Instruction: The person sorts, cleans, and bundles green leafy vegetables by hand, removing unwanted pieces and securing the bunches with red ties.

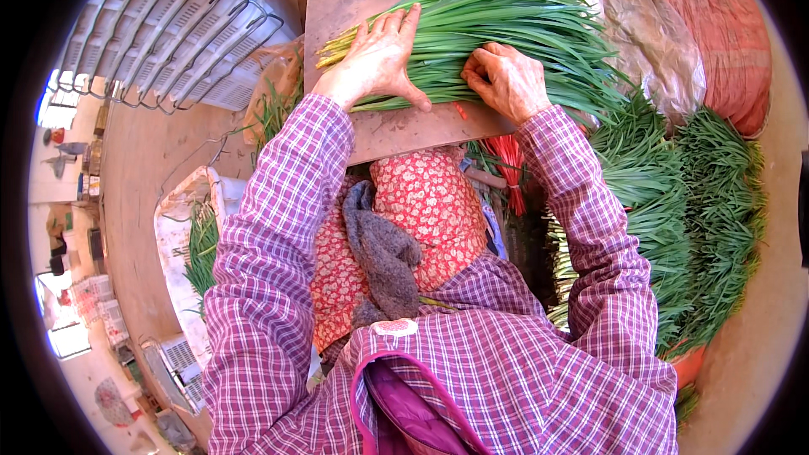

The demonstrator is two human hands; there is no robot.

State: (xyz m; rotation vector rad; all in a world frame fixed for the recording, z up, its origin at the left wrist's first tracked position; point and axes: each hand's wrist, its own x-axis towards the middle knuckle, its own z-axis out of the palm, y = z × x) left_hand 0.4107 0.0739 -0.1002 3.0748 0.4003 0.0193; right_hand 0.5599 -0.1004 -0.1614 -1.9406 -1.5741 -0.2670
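Note:
A thick bunch of garlic chives (514,17), yellowish at the stem ends on the left and green along the leaves, lies across a brown board (396,131). Over its stem half rests my left hand (375,61), fingers and thumb spread wide. My right hand (508,82) is at the near edge of the leaves, its fingers curled and the thumb pressed to them. Whatever is pinched there is too small to make out. A short red strip (460,110) is on the board just below the bunch.
Stacked garlic chives (649,177) fill the right side. Behind them sit a clear plastic sheet (649,29) and a red sack (716,42). Red ties (508,170) hang below the board. Grey crates (202,42) stand far left, with a white container (173,232) nearer me.

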